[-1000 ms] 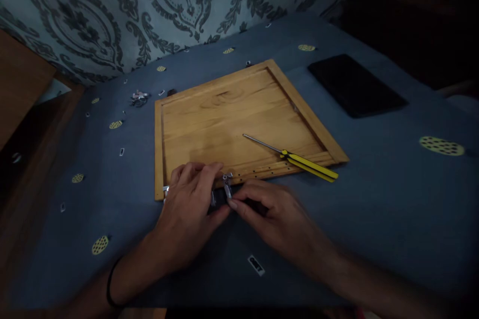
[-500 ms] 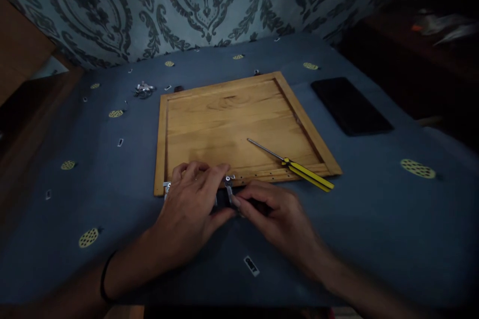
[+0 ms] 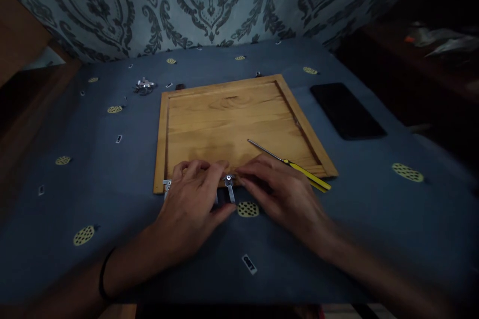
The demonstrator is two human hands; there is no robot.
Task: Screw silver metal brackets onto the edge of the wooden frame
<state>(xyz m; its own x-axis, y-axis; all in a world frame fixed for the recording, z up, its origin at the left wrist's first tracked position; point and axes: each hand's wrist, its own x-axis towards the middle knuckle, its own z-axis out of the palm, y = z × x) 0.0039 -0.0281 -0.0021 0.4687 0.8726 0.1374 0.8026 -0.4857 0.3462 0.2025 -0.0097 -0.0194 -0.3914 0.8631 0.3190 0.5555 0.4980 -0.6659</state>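
A wooden panel with a raised frame lies flat, a row of small holes along its near edge. My left hand spreads over that edge, fingers on the wood and thumb below, gripping metal hardware that it mostly covers. A plated bracket shows left of the hand. Between my hands, a small metal arm with a cross-head screw juts over the near edge. My right hand is closed in a pinch at the edge beside the screw; whatever its fingertips hold is hidden. A yellow-handled screwdriver lies on the panel, partly behind my right hand.
The panel rests on a blue patterned tablecloth. A black phone-like slab lies to the right. A small heap of metal parts sits at the back left. A patterned curtain hangs behind the table.
My right hand has moved up from the lower end of the metal arm to the panel edge beside the screw. The left hand stays in place on the panel. The view shifts slightly.
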